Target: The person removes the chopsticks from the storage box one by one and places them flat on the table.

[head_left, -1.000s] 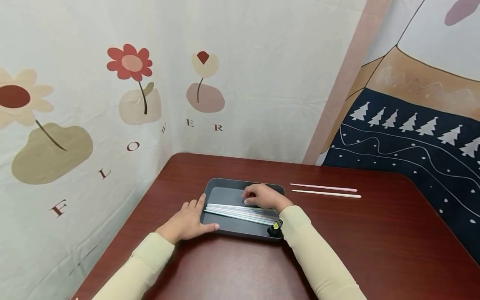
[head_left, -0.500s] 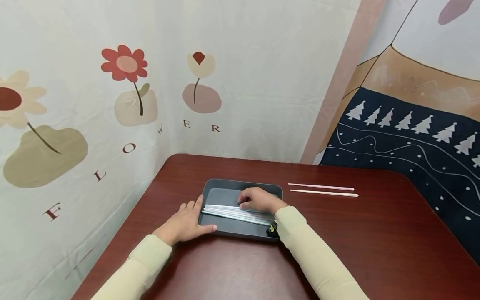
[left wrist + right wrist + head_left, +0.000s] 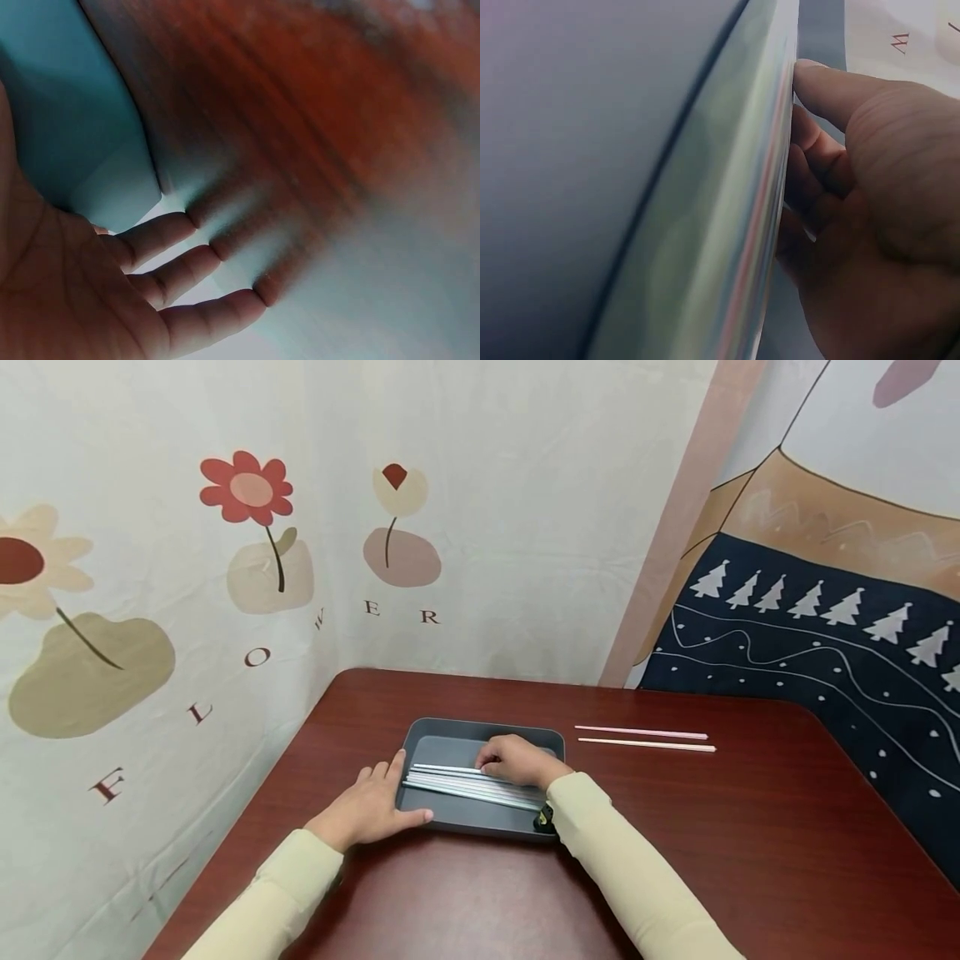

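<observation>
A dark grey rectangular tray holds several pale chopsticks, lying side by side across it. My left hand rests at the tray's near left corner, thumb along the front rim and fingers spread by the left side. The left wrist view shows that palm and its straight fingers beside the tray wall. Over the tray, my right hand pinches chopsticks at the far side of the bunch. Up close in the right wrist view, thumb and curled fingers meet the edge of the chopsticks.
Right of the tray, a pink chopstick and a cream chopstick lie apart on the reddish-brown table. A printed curtain hangs behind the table, and a dark blue patterned cloth hangs at the right.
My right hand has come down from above the tray onto the chopsticks. The far ones now stand slightly apart from the bunch. The left hand stays at the tray corner.
</observation>
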